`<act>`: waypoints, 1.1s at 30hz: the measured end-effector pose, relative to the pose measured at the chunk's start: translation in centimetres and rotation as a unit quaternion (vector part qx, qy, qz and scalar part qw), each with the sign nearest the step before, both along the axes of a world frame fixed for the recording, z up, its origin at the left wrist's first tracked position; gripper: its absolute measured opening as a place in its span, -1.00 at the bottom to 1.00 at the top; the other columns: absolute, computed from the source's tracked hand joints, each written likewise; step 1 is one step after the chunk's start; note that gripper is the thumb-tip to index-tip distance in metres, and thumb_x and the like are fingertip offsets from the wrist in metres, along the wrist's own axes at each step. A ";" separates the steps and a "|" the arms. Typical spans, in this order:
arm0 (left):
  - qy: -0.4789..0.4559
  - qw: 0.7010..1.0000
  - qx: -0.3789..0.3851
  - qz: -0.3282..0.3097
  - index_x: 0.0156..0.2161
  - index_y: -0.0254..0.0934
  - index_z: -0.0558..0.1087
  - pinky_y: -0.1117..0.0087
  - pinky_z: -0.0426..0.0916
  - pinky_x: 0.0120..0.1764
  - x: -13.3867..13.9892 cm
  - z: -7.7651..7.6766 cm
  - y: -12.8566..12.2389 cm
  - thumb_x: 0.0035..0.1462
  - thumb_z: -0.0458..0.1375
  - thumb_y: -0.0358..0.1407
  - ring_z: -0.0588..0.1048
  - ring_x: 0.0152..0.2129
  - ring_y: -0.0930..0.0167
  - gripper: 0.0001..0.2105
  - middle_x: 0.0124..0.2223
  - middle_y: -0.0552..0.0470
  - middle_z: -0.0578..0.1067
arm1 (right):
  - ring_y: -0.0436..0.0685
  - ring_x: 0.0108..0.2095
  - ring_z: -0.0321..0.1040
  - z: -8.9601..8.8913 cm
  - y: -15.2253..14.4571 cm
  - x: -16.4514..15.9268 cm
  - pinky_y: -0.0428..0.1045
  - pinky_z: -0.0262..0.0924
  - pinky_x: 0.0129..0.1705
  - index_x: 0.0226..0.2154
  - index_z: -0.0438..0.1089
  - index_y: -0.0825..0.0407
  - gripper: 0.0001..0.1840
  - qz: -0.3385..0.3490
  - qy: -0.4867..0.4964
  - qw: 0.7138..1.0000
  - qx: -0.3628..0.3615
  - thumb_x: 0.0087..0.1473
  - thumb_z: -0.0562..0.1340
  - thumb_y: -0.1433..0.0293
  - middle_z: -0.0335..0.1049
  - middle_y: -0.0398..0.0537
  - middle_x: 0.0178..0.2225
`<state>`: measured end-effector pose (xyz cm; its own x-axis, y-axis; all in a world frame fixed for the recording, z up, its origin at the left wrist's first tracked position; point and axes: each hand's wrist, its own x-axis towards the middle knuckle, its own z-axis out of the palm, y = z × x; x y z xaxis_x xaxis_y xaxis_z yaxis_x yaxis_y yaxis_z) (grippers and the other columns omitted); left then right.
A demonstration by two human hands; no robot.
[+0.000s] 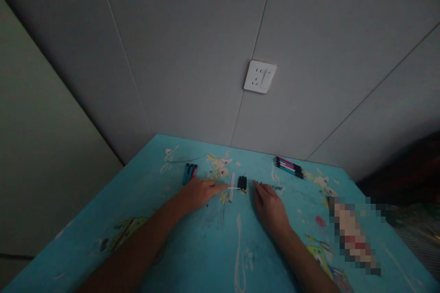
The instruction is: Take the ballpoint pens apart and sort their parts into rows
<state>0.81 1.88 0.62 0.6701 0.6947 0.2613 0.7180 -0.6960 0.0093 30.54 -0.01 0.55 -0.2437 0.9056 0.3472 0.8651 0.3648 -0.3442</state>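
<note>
My left hand reaches in from the left, low over the table. At its outstretched fingertip is one end of a thin white pen refill, which lies crosswise over a few upright-lying white refills. The other end points at a small row of black pen parts with small light tips near them. My right hand rests just right of those parts, its fingers bent and close together; whatever they may hold is hidden. Behind my left hand lie blue and pink pen barrels.
Several assembled pens in black, pink, white and blue lie at the back right. A pixelated, blurred object lies on the right side. The blue cartoon-print table meets a grey wall with a white socket.
</note>
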 end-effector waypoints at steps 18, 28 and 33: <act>-0.037 0.997 -0.063 0.030 0.25 0.00 0.27 0.39 0.41 -0.15 0.0 0.1 0.4 0.33 -0.06 -0.37 0.56 -0.27 0.36 -0.57 -0.12 0.01 0.58 | 0.13 -0.20 0.29 0.9 -0.9 -3.3 -0.01 0.07 -0.10 -0.28 0.45 0.02 -0.78 -0.039 -0.098 0.994 0.011 0.28 0.12 0.32 0.39 -0.02 -0.29; -0.072 0.993 -0.087 0.023 0.22 -0.01 0.32 0.40 0.43 -0.13 0.1 0.2 0.2 0.34 -0.07 -0.33 0.57 -0.27 0.38 -0.60 -0.10 0.04 0.59 | 0.09 -0.29 0.36 1.5 -0.4 0.5 -0.07 0.09 -0.16 -0.31 0.45 0.04 -0.75 -0.115 -0.055 0.992 -0.009 0.27 0.10 0.32 0.44 -0.03 -0.33; -0.084 0.991 -0.104 0.017 0.21 -0.01 0.33 0.40 0.43 -0.11 0.0 -0.1 0.4 0.34 -0.05 -0.33 0.57 -0.25 0.39 -0.61 -0.07 0.05 0.58 | 0.07 -0.33 0.41 1.3 -0.1 1.6 -0.08 0.08 -0.30 -0.24 0.46 0.02 -0.68 -0.216 -0.082 0.973 -0.022 0.29 0.04 0.25 0.46 0.00 -0.24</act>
<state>0.82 2.29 0.48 0.6048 0.7667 0.2153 0.7172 -0.6419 0.2712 32.12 -0.13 1.82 0.1147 0.9485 0.2952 0.9789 -0.0573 -0.1961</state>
